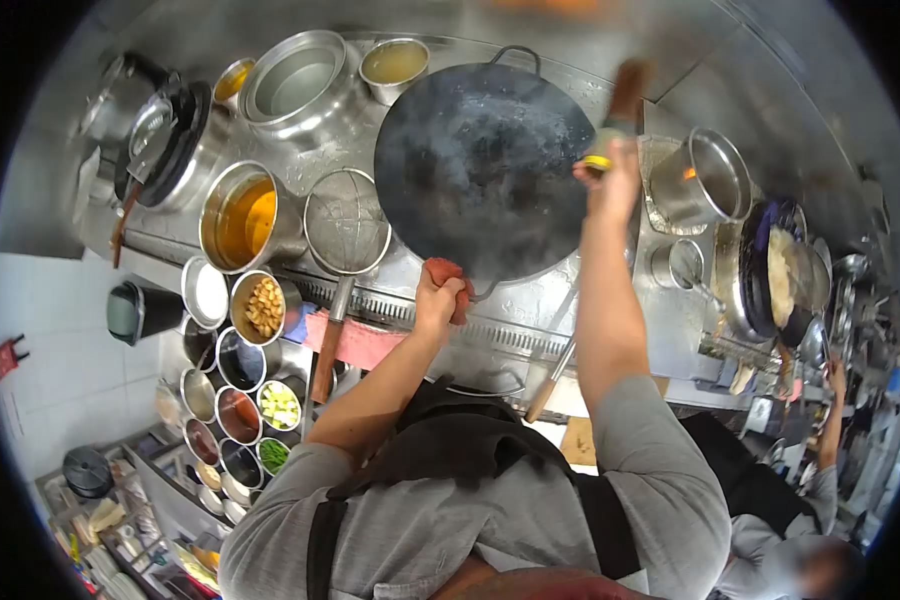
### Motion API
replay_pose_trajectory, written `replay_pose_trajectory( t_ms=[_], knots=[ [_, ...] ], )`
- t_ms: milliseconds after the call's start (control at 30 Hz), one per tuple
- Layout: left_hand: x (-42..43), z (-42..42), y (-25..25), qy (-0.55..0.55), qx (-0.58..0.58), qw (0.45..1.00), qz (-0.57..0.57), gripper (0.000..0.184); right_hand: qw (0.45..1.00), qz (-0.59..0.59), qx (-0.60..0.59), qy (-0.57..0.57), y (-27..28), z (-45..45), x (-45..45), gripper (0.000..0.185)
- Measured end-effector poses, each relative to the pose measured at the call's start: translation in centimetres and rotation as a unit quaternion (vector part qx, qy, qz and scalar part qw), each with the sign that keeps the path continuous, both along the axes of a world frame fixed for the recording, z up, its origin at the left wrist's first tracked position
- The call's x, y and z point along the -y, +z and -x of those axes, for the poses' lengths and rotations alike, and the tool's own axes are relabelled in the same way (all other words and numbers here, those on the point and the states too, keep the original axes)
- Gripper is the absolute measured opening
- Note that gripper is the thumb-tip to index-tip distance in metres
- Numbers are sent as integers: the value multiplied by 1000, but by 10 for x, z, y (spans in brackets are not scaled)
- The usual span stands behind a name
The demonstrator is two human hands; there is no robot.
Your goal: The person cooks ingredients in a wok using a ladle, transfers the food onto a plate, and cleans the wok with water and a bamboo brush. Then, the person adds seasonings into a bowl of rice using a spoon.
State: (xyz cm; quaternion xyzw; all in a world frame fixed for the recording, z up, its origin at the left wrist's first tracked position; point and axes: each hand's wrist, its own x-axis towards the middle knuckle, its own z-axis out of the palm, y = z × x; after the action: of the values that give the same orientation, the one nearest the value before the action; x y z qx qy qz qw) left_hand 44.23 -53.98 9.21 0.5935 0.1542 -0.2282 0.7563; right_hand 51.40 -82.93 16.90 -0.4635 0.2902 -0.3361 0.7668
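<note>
My left hand (435,303) is closed round a folded red cloth (452,280), pressed against the near loop handle (485,293) of a large black wok (480,170). The wok has a dark, shiny inside with a little steam over it. At its right rim, my right hand (615,180) is closed round a long brown-ended thing (626,90) with a yellow part low down; motion blurs it, and its kind is unclear. A wire strainer (347,220) with a wooden handle lies left of the wok, near my left hand.
On the left stand a pot of orange liquid (255,218), a wide steel pot (300,85) and several ingredient tins (238,357). To the right are a steel pot (715,180) and a small pan (678,264). Another person (790,520) works at the far right.
</note>
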Motion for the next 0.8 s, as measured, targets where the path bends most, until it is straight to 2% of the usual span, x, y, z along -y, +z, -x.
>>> replay_pose_trajectory(
  t_ms=[33, 67, 100, 200, 267, 300, 333, 367, 400, 433, 467, 533, 567, 633, 700, 733, 767, 800],
  knots=[
    [0, -1, 5, -28, -43, 999, -3, 32, 980, -152, -112, 63, -48, -23, 12, 68],
    [0, -7, 9, -58, -80, 995, -6, 30, 989, -28, -134, 60, -44, -27, -20, 64],
    [-1, -11, 11, -52, -79, 995, 0, 30, 986, -49, -126, 102, -30, -29, -36, 62],
    [0, -3, 16, -40, -50, 998, 1, 26, 928, 133, -194, 289, -5, -7, -100, 56],
    [3, 0, 12, -20, -37, 999, -8, 26, 819, 190, -250, 480, -18, 16, -103, 59],
    [4, 1, 6, 0, -28, 999, -26, 27, 728, 279, -298, 551, -14, 25, -95, 58],
    [3, 3, -4, -4, -2, 1000, -28, 25, 684, 359, -308, 555, -20, 34, -78, 57],
    [3, 2, -9, -1, -4, 1000, -24, 25, 699, 327, -340, 538, -12, 39, -51, 51],
    [2, 0, -13, -1, 9, 999, -41, 24, 682, 418, -298, 522, -25, 39, -2, 53],
    [2, 2, -14, -2, 18, 998, -60, 23, 577, 598, -342, 440, -78, 27, 80, 53],
    [-1, 3, -7, -4, 12, 998, -59, 23, 428, 700, -497, 284, 10, 15, 47, 54],
    [-7, -5, 18, -59, -36, 996, -62, 32, 461, 745, -467, 116, 31, -6, 50, 56],
    [-6, -6, -1, -59, -35, 995, -66, 32, 465, 744, -467, 116, 27, -15, 38, 56],
    [-7, -3, -51, -60, 83, 991, -88, 25, 587, 694, -407, 87, 14, -30, 3, 59],
    [-15, -8, -43, -77, 96, 989, -88, 29, 724, 536, -402, 166, -51, -46, -25, 62],
    [-19, -10, -39, -96, 107, 986, -82, 33, 779, 403, -415, 243, -50, -45, -58, 65],
    [-24, -12, -46, -94, 109, 986, -88, 33, 813, 259, -416, 315, -39, -38, -96, 67],
    [-32, -11, -60, -132, 73, 985, -85, 43, 784, 279, -397, 387, -23, -27, -126, 69]
  ],
)
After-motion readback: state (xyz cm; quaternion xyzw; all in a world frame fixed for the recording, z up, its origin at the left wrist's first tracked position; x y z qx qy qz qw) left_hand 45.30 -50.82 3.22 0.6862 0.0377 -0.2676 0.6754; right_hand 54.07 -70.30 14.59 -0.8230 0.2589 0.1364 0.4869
